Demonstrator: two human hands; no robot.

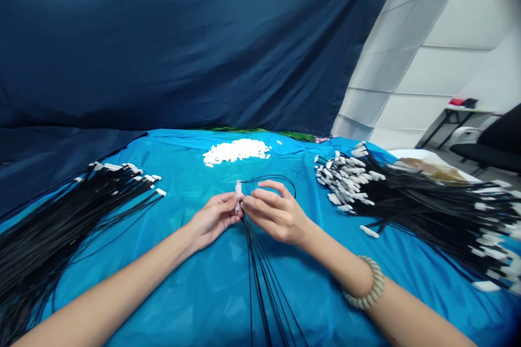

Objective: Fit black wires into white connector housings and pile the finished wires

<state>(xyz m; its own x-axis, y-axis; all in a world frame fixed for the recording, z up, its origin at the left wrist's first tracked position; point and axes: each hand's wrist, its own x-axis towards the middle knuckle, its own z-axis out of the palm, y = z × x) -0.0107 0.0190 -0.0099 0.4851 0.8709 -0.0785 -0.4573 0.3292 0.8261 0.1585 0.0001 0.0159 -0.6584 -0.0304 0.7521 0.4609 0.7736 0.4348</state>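
Both hands meet at the middle of the blue-covered table (195, 293). My left hand (214, 219) pinches a small white connector (238, 188) that stands upright between the fingertips. My right hand (273, 212) is closed on thin black cords (260, 271) just beside the connector; one cord loops away behind the fingers. Several more black cords run from the hands down toward me. A bead bracelet (368, 284) sits on my right wrist.
A pile of loose white connectors (236, 150) lies at the back centre. A big bundle of black cords with white ends (391, 195) fills the right side. Another bundle of such cords (73, 211) spreads on the left. Dark blue cloth hangs behind; a chair (492, 143) stands far right.
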